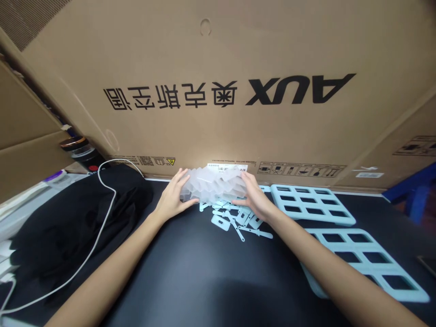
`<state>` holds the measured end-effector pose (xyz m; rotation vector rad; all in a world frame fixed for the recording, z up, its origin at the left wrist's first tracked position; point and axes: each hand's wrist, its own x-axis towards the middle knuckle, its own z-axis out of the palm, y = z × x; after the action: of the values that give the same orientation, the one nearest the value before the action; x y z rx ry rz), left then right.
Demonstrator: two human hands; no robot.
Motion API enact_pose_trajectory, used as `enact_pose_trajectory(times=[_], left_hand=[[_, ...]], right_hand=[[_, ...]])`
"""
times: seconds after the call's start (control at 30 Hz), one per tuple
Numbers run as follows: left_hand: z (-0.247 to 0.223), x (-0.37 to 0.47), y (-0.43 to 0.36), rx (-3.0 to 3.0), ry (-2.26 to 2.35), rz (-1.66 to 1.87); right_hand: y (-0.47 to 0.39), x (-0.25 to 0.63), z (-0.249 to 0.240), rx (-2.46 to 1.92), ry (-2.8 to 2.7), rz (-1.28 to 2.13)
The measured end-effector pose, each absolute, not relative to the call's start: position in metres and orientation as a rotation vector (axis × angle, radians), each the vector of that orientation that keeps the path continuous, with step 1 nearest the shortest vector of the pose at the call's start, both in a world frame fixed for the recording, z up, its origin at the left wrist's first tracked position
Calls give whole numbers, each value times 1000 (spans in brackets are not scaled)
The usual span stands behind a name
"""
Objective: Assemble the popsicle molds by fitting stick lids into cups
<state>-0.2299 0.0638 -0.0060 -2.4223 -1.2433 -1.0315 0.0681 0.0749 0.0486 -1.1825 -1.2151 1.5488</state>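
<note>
Holding the stack of translucent white plastic pieces [216,182] between left hand [173,196] and right hand [254,195], above loose pale-blue flat plastic parts [235,220] (several overlapping) on the black worktop [184,268].

A bundle of translucent, whitish plastic pieces [214,184], thin and angular, their edges overlapping in uneven, jagged layers, is loosely gathered and stretches from side to side just in front of the lower middle of the printed cardboard box [204,131], partly covering its white label [223,167].
</note>
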Motion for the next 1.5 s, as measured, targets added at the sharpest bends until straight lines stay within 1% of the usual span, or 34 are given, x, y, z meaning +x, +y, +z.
enact_pose_trajectory(times=[0.13, 0.27, 0.37, 0.5, 0.63, 0.83, 0.9, 1.03, 1.27, 1.5], left_hand=[[-7, -230, 65, -2454, -1164, -990], [-7, -228, 65, -2465, -1123, -910], [-5, -226, 62, -2460, -1130, -866], [-3, -223, 56, -2497, -1154, -915], [-3, -224, 51, -2544, -1137, -971], [-4, -231, 36, -2318, -1428, -982], [-4, -236, 31, -2336, -1527, -895], [-5, -246, 31, -2425, -1597, -707], [-10, -256, 57, -2587, -1328, -857], [-6, -253, 48, -2565, -1338, -900]], right_hand=[[81, 87, 41, -1395, -1303, 1334], [81, 103, 35, -1425, -1453, 1182], [78, 111, 33, -1436, -1616, 975], [73, 120, 34, -1422, -1817, 725], [67, 133, 35, -1464, -1987, 599], [48, 162, 26, -1413, -2213, 194], [40, 166, 20, -1456, -2257, 175], [34, 161, 11, -1451, -2370, 293], [51, 142, 17, -1271, -2388, 477], [59, 154, 20, -1301, -2364, 308]])
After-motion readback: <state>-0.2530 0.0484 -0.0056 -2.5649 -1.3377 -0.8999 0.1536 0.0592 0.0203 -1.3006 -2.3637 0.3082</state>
